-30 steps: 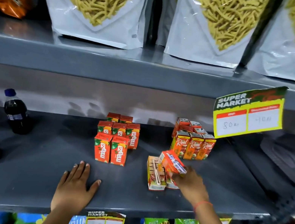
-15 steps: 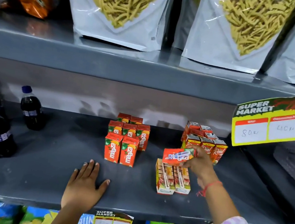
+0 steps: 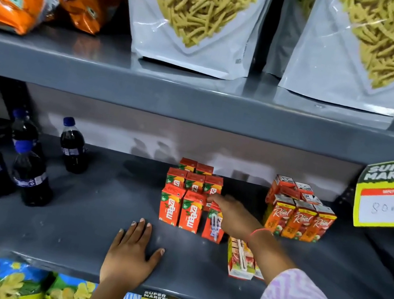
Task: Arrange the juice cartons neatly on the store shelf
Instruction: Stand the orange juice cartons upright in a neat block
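head view | left hand [image 3: 128, 256] flat on grey metal shelf [image 3: 73, 219], fingers spread, holding nothing | right hand [image 3: 234, 215] grasping small orange-red juice carton [image 3: 214, 225], upright on the shelf just right of the orange Maaza carton group [image 3: 185, 200] | two cartons [image 3: 241, 258] lie flat near the shelf's front

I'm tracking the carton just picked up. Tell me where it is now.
In the head view, the carton stands upright on the middle shelf, right of the front Maaza cartons, with the right hand on it.
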Available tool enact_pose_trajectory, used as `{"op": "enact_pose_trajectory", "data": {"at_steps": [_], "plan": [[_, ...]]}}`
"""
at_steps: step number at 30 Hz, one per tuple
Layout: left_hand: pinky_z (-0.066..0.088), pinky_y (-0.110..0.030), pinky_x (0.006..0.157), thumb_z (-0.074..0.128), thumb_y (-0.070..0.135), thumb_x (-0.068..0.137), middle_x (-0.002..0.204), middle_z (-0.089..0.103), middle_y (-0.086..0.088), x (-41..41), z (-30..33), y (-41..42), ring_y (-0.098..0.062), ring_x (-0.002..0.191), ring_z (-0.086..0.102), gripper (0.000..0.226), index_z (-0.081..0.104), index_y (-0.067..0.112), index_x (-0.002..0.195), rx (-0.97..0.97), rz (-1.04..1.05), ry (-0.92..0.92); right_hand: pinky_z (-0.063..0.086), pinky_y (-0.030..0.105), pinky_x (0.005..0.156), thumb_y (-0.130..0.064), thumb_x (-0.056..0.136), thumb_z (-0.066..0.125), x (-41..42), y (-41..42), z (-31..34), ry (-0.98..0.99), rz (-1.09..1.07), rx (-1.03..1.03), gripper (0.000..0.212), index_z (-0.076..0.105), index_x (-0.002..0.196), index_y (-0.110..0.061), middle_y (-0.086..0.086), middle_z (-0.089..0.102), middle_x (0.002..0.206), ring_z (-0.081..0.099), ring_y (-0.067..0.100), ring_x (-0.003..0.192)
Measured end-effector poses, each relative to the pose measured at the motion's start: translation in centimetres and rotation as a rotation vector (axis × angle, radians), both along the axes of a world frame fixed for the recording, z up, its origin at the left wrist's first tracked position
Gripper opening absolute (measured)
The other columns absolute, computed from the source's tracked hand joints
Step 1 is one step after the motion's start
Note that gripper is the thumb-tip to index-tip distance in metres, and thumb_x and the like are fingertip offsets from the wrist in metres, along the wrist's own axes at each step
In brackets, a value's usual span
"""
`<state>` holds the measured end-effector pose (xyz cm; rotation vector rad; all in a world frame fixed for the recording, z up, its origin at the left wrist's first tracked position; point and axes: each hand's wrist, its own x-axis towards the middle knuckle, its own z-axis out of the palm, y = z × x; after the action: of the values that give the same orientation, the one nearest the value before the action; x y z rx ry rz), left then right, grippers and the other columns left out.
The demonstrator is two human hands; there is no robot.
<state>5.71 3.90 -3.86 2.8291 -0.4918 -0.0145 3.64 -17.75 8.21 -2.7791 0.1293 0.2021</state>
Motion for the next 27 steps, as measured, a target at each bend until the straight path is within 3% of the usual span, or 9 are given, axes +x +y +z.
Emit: {"op": "enact_pose_trajectory", "data": {"at_steps": [4, 8, 10, 13, 15, 19, 23, 27], "plan": [[0.001, -0.032, 0.116, -0.008, 0.068, 0.058, 0.157, 0.006, 0.002, -0.1, 0.0, 0.1, -0.014, 0.143, 0.004, 0.102, 0.010, 0.020, 0.146, 0.005, -0.008, -0.002, 0.042, 0.037, 0.104, 0.004, 0.088, 0.046, -0.2, -0.5, 0.2, -0.002, 0.024, 0.007, 0.053, 0.040, 0.135, -0.020, 0.013, 0.039, 0.141, 0.046, 0.030, 0.126], [0.001, -0.032, 0.116, -0.009, 0.068, 0.058, 0.157, 0.007, 0.002, 0.0, -0.2, 0.2, -0.014, 0.143, 0.004, 0.101, 0.010, 0.021, 0.146, 0.010, 0.004, -0.004, 0.050, 0.039, 0.096, -0.005, 0.084, 0.059, 0.5, -1.4, 0.6, 0.004, 0.027, -0.074, 0.043, 0.052, 0.125, -0.015, 0.013, 0.059, 0.128, 0.059, 0.030, 0.113], [0.000, -0.031, 0.116, -0.009, 0.069, 0.058, 0.157, 0.006, 0.003, 0.1, -0.2, 0.2, -0.013, 0.143, 0.003, 0.102, 0.009, 0.021, 0.146, 0.018, 0.007, 0.001, 0.050, 0.038, 0.094, -0.006, 0.081, 0.063, 0.6, -1.5, 1.0, 0.017, 0.015, -0.134, 0.043, 0.053, 0.122, -0.011, 0.015, 0.056, 0.127, 0.060, 0.032, 0.109], [0.000, -0.031, 0.116, -0.010, 0.069, 0.057, 0.157, 0.004, 0.004, 0.1, -0.2, 0.1, -0.012, 0.143, 0.002, 0.102, 0.007, 0.022, 0.146, 0.029, 0.008, 0.002, 0.046, 0.037, 0.101, -0.002, 0.084, 0.057, 0.6, -1.5, 1.2, -0.006, 0.092, -0.173, 0.053, 0.044, 0.134, -0.015, 0.014, 0.043, 0.139, 0.053, 0.032, 0.118], [0.000, -0.031, 0.116, -0.010, 0.069, 0.057, 0.157, 0.003, 0.004, 0.1, -0.1, 0.1, -0.013, 0.143, 0.002, 0.102, 0.007, 0.021, 0.146, 0.030, 0.007, 0.003, 0.047, 0.039, 0.100, -0.002, 0.086, 0.054, 0.7, -1.6, 1.1, -0.015, 0.137, -0.173, 0.048, 0.048, 0.131, -0.017, 0.013, 0.050, 0.134, 0.054, 0.033, 0.118], [0.000, -0.032, 0.116, -0.010, 0.069, 0.058, 0.157, 0.003, 0.003, 0.1, 0.0, 0.1, -0.013, 0.143, 0.002, 0.102, 0.006, 0.021, 0.146, 0.038, 0.005, 0.005, 0.053, 0.041, 0.090, -0.015, 0.082, 0.064, 0.9, -1.7, 1.0, -0.010, 0.042, -0.229, 0.033, 0.059, 0.114, -0.010, 0.014, 0.067, 0.115, 0.064, 0.032, 0.104], [0.000, -0.032, 0.116, -0.010, 0.069, 0.059, 0.157, 0.004, 0.003, 0.1, -0.2, 0.1, -0.013, 0.143, 0.002, 0.101, 0.007, 0.021, 0.146, 0.038, 0.007, 0.000, 0.052, 0.039, 0.086, -0.026, 0.085, 0.062, 0.4, -0.5, 0.6, -0.054, -0.051, -0.234, 0.035, 0.054, 0.114, -0.007, 0.014, 0.065, 0.116, 0.063, 0.032, 0.105], [0.001, -0.032, 0.116, -0.009, 0.070, 0.058, 0.157, 0.005, 0.003, 0.0, -0.1, 0.1, -0.013, 0.143, 0.002, 0.102, 0.009, 0.020, 0.146, 0.032, 0.009, 0.001, 0.051, 0.035, 0.082, -0.035, 0.088, 0.057, -1.7, -0.2, -0.6, -0.166, -0.181, -0.090, 0.041, 0.046, 0.119, -0.011, 0.011, 0.062, 0.119, 0.062, 0.030, 0.108]]}}
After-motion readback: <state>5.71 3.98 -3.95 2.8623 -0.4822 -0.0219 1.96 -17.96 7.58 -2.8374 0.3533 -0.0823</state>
